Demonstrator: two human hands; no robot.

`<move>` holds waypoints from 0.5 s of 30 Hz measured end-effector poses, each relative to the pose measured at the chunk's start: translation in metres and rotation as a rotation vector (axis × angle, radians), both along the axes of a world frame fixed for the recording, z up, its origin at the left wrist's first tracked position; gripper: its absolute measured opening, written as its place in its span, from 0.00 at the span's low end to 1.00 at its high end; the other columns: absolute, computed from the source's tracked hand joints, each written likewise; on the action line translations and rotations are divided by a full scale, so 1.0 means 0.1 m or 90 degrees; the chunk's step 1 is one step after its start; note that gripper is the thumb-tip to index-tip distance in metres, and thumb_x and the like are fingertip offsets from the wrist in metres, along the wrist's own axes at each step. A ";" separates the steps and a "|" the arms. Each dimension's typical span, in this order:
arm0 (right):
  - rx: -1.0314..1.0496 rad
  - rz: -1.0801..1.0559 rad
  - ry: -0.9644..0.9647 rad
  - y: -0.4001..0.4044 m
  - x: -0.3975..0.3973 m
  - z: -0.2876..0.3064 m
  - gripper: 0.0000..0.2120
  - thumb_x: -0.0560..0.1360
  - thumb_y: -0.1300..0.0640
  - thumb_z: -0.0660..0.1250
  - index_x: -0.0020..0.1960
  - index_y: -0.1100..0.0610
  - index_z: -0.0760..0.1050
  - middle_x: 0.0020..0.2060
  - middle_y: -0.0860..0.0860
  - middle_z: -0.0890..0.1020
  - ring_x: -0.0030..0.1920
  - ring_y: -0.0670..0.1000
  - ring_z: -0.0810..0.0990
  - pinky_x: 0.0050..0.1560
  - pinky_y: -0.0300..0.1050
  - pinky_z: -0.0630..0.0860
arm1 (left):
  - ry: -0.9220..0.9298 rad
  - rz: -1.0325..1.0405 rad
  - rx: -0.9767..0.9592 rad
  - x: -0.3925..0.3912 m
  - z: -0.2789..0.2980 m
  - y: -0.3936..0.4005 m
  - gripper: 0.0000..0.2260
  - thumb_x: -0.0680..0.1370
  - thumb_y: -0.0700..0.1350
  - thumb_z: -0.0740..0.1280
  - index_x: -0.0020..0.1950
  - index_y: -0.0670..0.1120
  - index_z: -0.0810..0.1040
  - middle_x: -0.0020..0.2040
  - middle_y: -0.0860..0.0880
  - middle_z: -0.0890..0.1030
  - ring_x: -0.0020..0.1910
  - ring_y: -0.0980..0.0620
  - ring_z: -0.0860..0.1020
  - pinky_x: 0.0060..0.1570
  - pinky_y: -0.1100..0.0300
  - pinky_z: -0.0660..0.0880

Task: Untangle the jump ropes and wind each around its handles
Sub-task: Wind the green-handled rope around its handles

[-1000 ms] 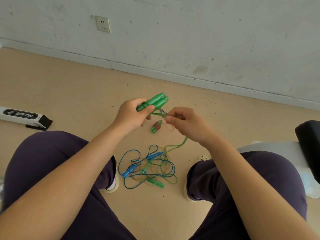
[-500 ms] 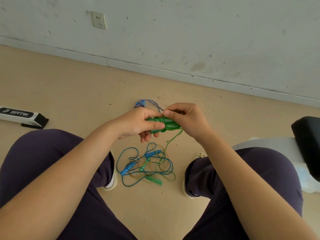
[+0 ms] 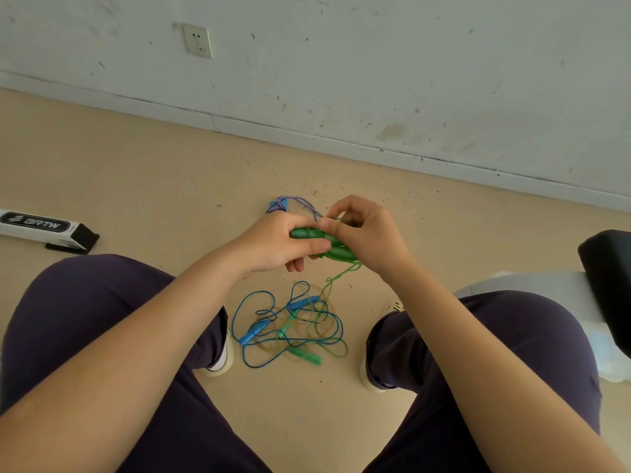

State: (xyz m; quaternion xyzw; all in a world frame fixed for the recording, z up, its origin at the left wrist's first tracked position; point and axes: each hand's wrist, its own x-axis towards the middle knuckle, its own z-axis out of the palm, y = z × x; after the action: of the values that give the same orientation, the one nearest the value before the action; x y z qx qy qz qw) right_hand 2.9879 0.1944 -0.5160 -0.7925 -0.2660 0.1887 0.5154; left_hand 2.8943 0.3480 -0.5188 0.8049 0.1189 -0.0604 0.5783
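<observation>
My left hand (image 3: pixel 276 244) grips a pair of green jump-rope handles (image 3: pixel 324 244) held together, lying level above the floor. My right hand (image 3: pixel 365 233) pinches the green rope at the handles' far side. The green rope (image 3: pixel 336 279) hangs from under my right hand down to a tangle (image 3: pixel 290 326) on the floor between my feet. In that tangle lie blue handles (image 3: pixel 254 332), a blue rope, smaller green handles (image 3: pixel 305 356) and a thin tan rope. A blue-and-white braided rope (image 3: pixel 290 202) lies on the floor behind my hands.
A white and black box (image 3: pixel 44 230) lies on the floor at the left. A white seat (image 3: pixel 532 285) with a black object (image 3: pixel 611 285) stands at the right. My knees frame the tangle. The wall with a socket (image 3: pixel 198 40) runs behind.
The green handles have swung from pointing up and right to lying level. My right hand has moved in from the rope to the handles. The view has shifted down, showing the braided rope.
</observation>
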 end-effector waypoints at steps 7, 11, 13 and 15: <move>-0.021 0.020 0.082 -0.02 0.04 0.00 0.12 0.75 0.48 0.72 0.42 0.56 0.75 0.32 0.46 0.77 0.32 0.45 0.74 0.34 0.39 0.71 | 0.002 -0.031 0.014 0.00 0.03 -0.02 0.06 0.79 0.45 0.69 0.55 0.48 0.78 0.36 0.56 0.84 0.28 0.57 0.77 0.31 0.65 0.73; 0.011 0.066 0.189 -0.02 0.01 0.02 0.13 0.78 0.48 0.68 0.46 0.58 0.78 0.34 0.55 0.82 0.30 0.52 0.76 0.30 0.44 0.71 | -0.007 0.012 0.028 0.00 0.04 -0.04 0.07 0.80 0.48 0.67 0.55 0.47 0.77 0.37 0.56 0.84 0.28 0.57 0.75 0.31 0.66 0.71; 0.047 0.071 0.226 -0.03 0.00 0.04 0.11 0.78 0.49 0.69 0.47 0.58 0.78 0.33 0.55 0.82 0.28 0.51 0.73 0.27 0.42 0.68 | -0.012 0.046 0.027 0.01 0.03 -0.04 0.08 0.80 0.50 0.67 0.54 0.46 0.76 0.40 0.53 0.84 0.28 0.57 0.75 0.32 0.64 0.72; 0.062 0.065 0.225 -0.04 0.01 0.08 0.10 0.77 0.51 0.70 0.46 0.58 0.79 0.30 0.52 0.80 0.26 0.50 0.70 0.26 0.40 0.65 | -0.012 0.048 0.025 0.02 0.03 -0.05 0.09 0.81 0.51 0.66 0.55 0.46 0.75 0.41 0.52 0.84 0.28 0.57 0.75 0.33 0.62 0.72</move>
State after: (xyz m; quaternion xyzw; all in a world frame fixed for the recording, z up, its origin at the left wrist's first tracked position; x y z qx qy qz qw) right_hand 2.9891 0.1903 -0.5083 -0.7065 -0.2200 0.3375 0.5818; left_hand 2.8961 0.3433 -0.5157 0.8115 0.1447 -0.0284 0.5655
